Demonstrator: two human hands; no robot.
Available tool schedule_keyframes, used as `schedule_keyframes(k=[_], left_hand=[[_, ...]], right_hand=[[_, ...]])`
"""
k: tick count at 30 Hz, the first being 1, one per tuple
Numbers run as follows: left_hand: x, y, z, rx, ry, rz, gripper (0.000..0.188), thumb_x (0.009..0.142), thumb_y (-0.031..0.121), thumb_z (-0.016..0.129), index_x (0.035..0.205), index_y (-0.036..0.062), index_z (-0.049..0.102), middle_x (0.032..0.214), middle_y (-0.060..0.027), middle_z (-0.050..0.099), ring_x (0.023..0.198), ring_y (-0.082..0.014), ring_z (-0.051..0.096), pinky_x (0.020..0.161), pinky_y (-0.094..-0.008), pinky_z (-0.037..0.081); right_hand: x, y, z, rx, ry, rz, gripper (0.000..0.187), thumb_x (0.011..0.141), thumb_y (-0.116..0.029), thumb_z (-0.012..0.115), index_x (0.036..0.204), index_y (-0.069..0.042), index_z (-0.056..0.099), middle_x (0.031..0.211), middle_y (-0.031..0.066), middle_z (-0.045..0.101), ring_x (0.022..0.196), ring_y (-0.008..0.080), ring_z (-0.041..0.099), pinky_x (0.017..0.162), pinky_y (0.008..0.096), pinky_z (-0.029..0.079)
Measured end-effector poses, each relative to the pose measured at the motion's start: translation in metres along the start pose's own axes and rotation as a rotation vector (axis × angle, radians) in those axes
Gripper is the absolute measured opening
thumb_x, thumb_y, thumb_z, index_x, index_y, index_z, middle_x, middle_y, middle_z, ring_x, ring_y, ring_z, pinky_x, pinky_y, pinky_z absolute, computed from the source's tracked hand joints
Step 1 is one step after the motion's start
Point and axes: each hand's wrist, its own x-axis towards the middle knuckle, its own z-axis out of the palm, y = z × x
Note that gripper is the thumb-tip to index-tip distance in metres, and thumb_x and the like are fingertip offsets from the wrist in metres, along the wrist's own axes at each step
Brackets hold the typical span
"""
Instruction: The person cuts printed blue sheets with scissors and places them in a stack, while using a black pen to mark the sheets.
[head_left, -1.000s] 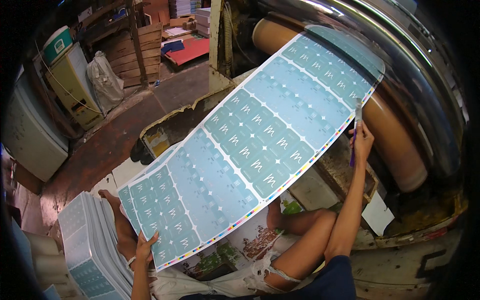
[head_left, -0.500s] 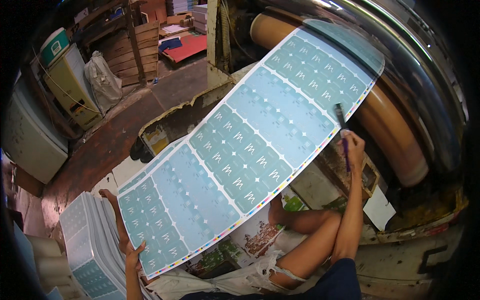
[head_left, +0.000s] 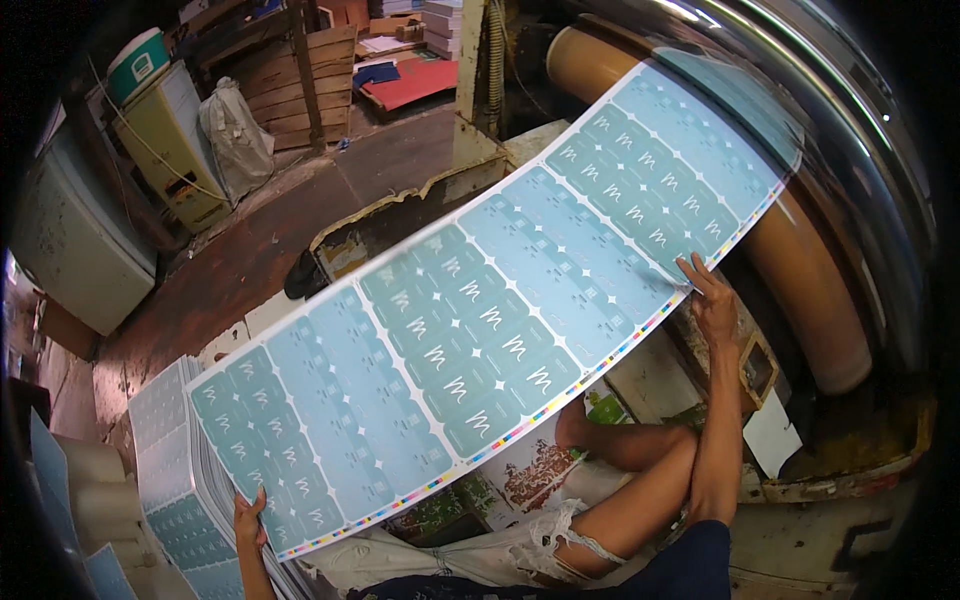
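Observation:
A long printed sheet, with teal and pale blue bands and a coloured strip along one edge, slopes from the machine's rollers down toward my lap. My left hand pinches its near lower corner, thumb on top. At the sheet's right edge, partway up, my right hand grips with fingers over the print; its thumb is hidden. No tool shows in that hand. Beside my left hand stands a thick stack of similar printed sheets, partly covered by the long sheet.
A large shiny metal cylinder and a brown roller fill the right side. A worn metal trough edge lies beyond the sheet. Farther left are a pale cabinet, a white sack and a red board.
The dark-tipped tool with a purple handle has gone from sight at my right hand, which now holds the sheet's edge. The sheet's near end has shifted left with my left hand.

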Motion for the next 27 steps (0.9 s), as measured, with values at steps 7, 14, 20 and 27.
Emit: schedule_keyframes(k=[7, 14, 20, 27], left_hand=[[-0.023, 0.122, 0.028, 0.108, 0.127, 0.025, 0.041, 0.087, 0.006, 0.070, 0.123, 0.0023, 0.050, 0.111, -0.0117, 0.064, 0.091, -0.0197, 0.065, 0.076, -0.0334, 0.057], [-0.041, 0.173, 0.174, 0.260, 0.241, -0.052, 0.042, 0.087, 0.003, 0.068, 0.125, -0.0009, 0.051, 0.111, -0.0108, 0.064, 0.091, -0.0185, 0.064, 0.079, -0.0322, 0.055], [-0.025, 0.178, 0.282, 0.278, 0.166, -0.076, 0.033, 0.086, 0.002, 0.069, 0.118, -0.0024, 0.060, 0.102, -0.0086, 0.068, 0.087, -0.0177, 0.064, 0.077, -0.0315, 0.054], [0.002, 0.171, 0.261, 0.333, 0.041, 0.005, 0.053, 0.085, 0.011, 0.074, 0.130, -0.0038, 0.050, 0.113, -0.0109, 0.065, 0.096, -0.0212, 0.062, 0.086, -0.0351, 0.051]], right_hand=[[0.084, 0.056, -0.064, 0.227, -0.058, -0.012, 0.054, 0.067, 0.012, 0.050, 0.115, -0.007, 0.069, 0.105, 0.0270, 0.066, 0.081, 0.0320, 0.070, 0.068, 0.0354, 0.051], [0.196, 0.202, -0.128, 0.191, -0.207, -0.011, 0.038, 0.075, 0.007, 0.055, 0.108, -0.003, 0.072, 0.090, 0.0212, 0.070, 0.080, 0.0245, 0.072, 0.070, 0.0282, 0.050], [0.242, 0.137, -0.210, 0.268, -0.329, 0.107, 0.022, 0.082, -0.017, 0.068, 0.100, -0.004, 0.074, 0.078, 0.0244, 0.065, 0.062, 0.0281, 0.062, 0.060, 0.0382, 0.046], [0.246, 0.063, -0.254, 0.297, -0.336, 0.029, 0.036, 0.082, -0.033, 0.073, 0.089, 0.002, 0.073, 0.059, 0.0219, 0.058, 0.051, 0.0202, 0.048, 0.053, 0.0392, 0.041]])
